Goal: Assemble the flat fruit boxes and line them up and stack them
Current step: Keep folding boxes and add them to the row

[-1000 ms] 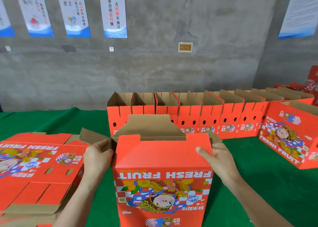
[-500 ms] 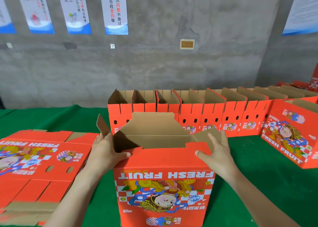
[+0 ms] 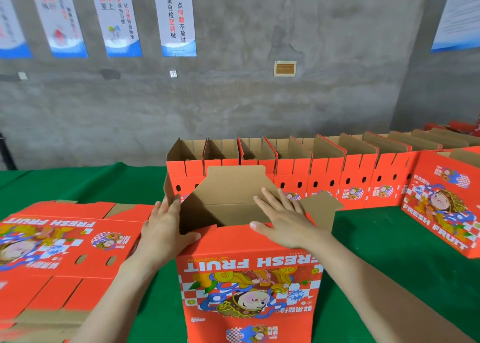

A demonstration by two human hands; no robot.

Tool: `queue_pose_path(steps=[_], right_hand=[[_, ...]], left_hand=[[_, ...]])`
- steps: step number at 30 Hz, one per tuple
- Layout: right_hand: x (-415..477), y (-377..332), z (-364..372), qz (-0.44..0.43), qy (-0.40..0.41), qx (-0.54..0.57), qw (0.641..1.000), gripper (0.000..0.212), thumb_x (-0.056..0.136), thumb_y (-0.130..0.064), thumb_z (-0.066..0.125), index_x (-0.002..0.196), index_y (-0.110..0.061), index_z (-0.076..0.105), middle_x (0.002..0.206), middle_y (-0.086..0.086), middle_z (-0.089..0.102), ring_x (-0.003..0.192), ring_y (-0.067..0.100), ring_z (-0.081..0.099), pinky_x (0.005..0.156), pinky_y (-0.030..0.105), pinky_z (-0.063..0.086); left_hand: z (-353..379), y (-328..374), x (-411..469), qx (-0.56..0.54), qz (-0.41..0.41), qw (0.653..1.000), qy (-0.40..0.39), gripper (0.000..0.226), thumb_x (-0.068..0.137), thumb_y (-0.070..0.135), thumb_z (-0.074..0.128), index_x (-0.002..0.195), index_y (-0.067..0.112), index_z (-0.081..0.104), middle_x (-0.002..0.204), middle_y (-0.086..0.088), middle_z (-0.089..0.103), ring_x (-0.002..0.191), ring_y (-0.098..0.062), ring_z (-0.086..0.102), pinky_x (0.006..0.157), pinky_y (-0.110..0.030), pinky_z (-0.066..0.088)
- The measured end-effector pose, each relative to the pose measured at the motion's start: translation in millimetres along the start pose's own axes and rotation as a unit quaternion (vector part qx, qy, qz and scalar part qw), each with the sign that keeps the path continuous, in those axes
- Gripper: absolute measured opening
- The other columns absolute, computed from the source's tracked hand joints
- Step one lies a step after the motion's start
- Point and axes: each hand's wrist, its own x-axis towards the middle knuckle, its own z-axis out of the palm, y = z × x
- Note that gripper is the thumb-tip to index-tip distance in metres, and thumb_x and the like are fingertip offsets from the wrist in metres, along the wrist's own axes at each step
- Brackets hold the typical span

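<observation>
Near edge of the tabletop (image 3: 376,228): left hand (image 3: 166,228) and right hand (image 3: 283,223), fingers straight and grasping nothing, press on a half-formed fruit box (image 3: 249,277). Assembled boxes (image 3: 324,176) line the far edge; flat boxes (image 3: 65,244) at the left edge await folding.

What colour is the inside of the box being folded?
Plain brown cardboard inside the box; the head view shows it.

box (image 3: 249,277) upright on green table (image 3: 389,251), top flaps open | left hand (image 3: 166,228) flat against left flap | right hand (image 3: 283,223) flat over open top | flat boxes (image 3: 59,249) stacked left | row of boxes (image 3: 324,176) behind
</observation>
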Motion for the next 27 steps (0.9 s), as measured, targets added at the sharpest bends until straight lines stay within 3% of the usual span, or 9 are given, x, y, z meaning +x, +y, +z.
queue_pose_path(steps=[2,4,6,8,11,16,20,24,27], right_hand=[[3.1,2.3,1.9,0.008,-0.008,-0.001,1.000,0.076,0.091,-0.069,0.026,0.152,-0.035,-0.004,0.155,-0.014,-0.027,0.142,0.019,-0.028,0.117,0.051,-0.007],[3.2,2.9,3.0,0.008,-0.012,0.008,1.000,0.080,0.089,-0.072,0.027,0.152,-0.035,-0.004,0.154,-0.015,-0.027,0.142,0.018,-0.028,0.118,0.052,-0.005],[3.0,3.8,2.6,0.017,-0.018,0.018,1.000,0.083,0.087,-0.074,0.028,0.152,-0.035,-0.004,0.155,-0.014,-0.027,0.143,0.018,-0.027,0.118,0.051,-0.004],[3.2,3.4,1.9,0.029,-0.023,0.028,0.999,0.085,0.085,-0.076,0.030,0.152,-0.036,-0.004,0.156,-0.009,-0.026,0.144,0.020,-0.024,0.118,0.049,-0.005],[2.4,1.6,2.6,0.032,-0.018,0.036,0.999,0.085,0.084,-0.077,0.032,0.152,-0.037,-0.001,0.157,-0.007,-0.024,0.145,0.020,-0.021,0.117,0.047,-0.004],[-1.6,3.8,2.9,0.035,-0.014,0.036,0.999,0.085,0.083,-0.079,0.030,0.152,-0.038,0.004,0.159,-0.005,-0.018,0.146,0.021,-0.017,0.118,0.045,-0.003],[-7.6,-0.4,1.7,0.030,0.000,0.050,0.998,0.079,0.083,-0.077,0.033,0.150,-0.038,0.018,0.161,-0.003,-0.008,0.148,0.021,-0.008,0.117,0.042,-0.001],[-16.1,-0.1,-0.3,0.043,0.135,0.142,0.980,0.058,0.091,-0.057,0.049,0.139,-0.025,0.047,0.153,0.001,0.034,0.142,0.018,0.028,0.115,0.036,0.022],[-22.9,15.8,-3.4,0.097,0.299,0.228,0.922,0.038,0.092,-0.032,0.059,0.124,-0.014,0.059,0.142,0.006,0.049,0.134,0.021,0.040,0.112,0.039,0.031]], left_hand=[[1.8,-1.6,-3.5,-0.074,0.090,0.993,0.021,0.112,0.076,0.017,0.077,0.151,0.030,-0.006,0.159,-0.003,0.013,0.147,-0.021,0.013,0.118,-0.036,0.018],[5.8,0.3,-10.0,-0.108,0.192,0.975,0.003,0.114,0.079,0.002,0.071,0.145,0.042,-0.015,0.156,0.003,0.025,0.143,-0.009,0.022,0.115,-0.022,0.020],[9.6,2.4,-13.5,-0.103,0.231,0.967,-0.021,0.104,0.086,0.008,0.065,0.146,0.045,-0.011,0.144,0.013,0.043,0.131,0.000,0.037,0.106,-0.014,0.028],[7.9,5.4,-8.4,-0.084,0.221,0.972,-0.017,0.077,0.093,0.029,0.058,0.151,0.038,0.009,0.135,0.015,0.054,0.125,-0.004,0.048,0.100,-0.021,0.038],[4.7,12.1,11.5,-0.087,0.131,0.987,0.047,0.041,0.096,0.031,0.051,0.135,0.022,0.052,0.125,-0.009,0.059,0.117,-0.030,0.054,0.093,-0.031,0.041],[11.2,16.9,31.7,0.002,0.034,0.996,-0.084,0.049,0.087,0.038,0.060,0.134,0.047,0.046,0.155,-0.006,0.015,0.142,-0.030,0.012,0.116,-0.045,0.015],[16.3,8.5,42.5,-0.109,0.014,0.984,-0.140,0.044,0.090,0.045,0.057,0.133,0.046,0.047,0.145,-0.009,0.023,0.138,-0.032,0.018,0.117,-0.043,0.017],[23.9,-4.6,39.7,-0.071,0.054,0.987,-0.131,0.045,0.091,0.051,0.052,0.135,0.050,0.042,0.144,-0.003,0.017,0.137,-0.029,0.014,0.116,-0.042,0.016],[23.8,-14.9,38.6,-0.038,0.076,0.985,-0.148,0.053,0.085,0.054,0.059,0.135,0.051,0.042,0.144,0.002,0.012,0.135,-0.028,0.015,0.115,-0.041,0.017]])
